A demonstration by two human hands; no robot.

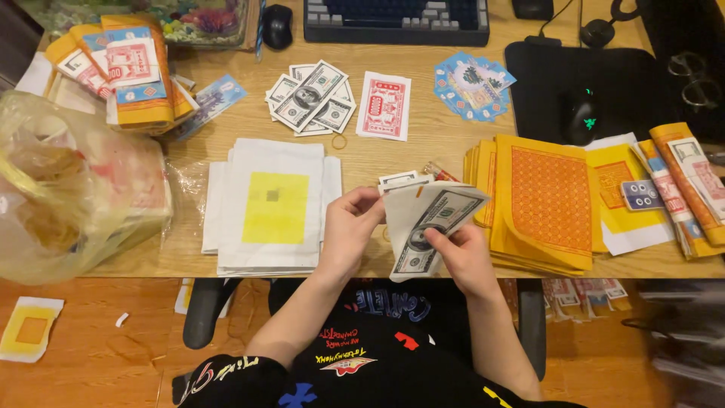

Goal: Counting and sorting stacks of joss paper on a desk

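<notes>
From the head camera, your two hands meet just over the near edge of the wooden counter [423, 143], both closed on one fanned stack of paper banknotes [430, 227] held at a tilt in front of your chest. Your left hand [349, 230] curls around the stack's left edge, fingers bent in toward the paper, while your right hand [461, 257] pinches the lower right part, thumb lying across the face of the top note. Just beside your left hand lies a pile of white paper sheets [264, 249] with a yellow square [276, 208] on the top one. Just to the right of your right hand sits a thick pile of yellow-orange patterned sheets [547, 200]. Farther back on the counter you see a loose spread of more banknotes [311, 98], a red-and-white printed slip [384, 106], a fan of blue printed cards [472, 85] and a rubber band [339, 140]. At the far left a clear plastic bag [68, 189] bulges with paper goods. A black computer mouse [583, 115] rests on a dark pad [536, 75] at the back right, and a keyboard [396, 19] lines the far edge.
</notes>
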